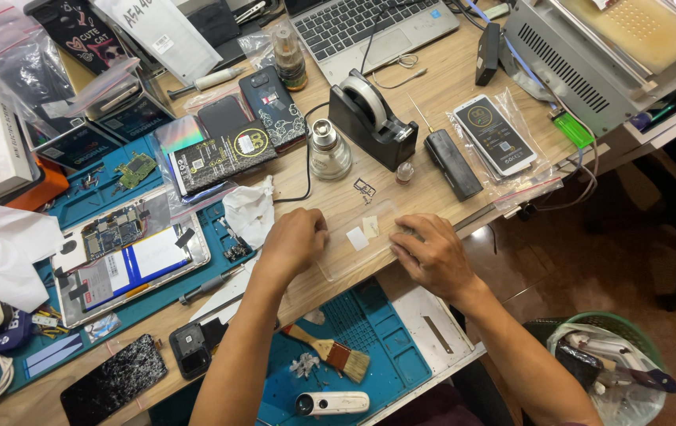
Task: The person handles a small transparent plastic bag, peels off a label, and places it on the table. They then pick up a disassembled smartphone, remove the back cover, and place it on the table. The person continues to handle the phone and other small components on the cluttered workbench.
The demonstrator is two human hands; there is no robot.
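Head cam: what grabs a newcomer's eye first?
Two bare hands at centre: the left hand and right hand press on a clear plastic sheet lying on the wooden bench. Left of them, an opened phone lies with its innards showing on a blue mat. Behind the hands stands a black tape dispenser.

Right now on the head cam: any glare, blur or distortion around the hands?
Head view: sharp, evenly lit, no motion blur on the left hand or right hand; the clear sheet between them is faint against the wood; the foil pouch glares; desk edges bow from the wide lens.
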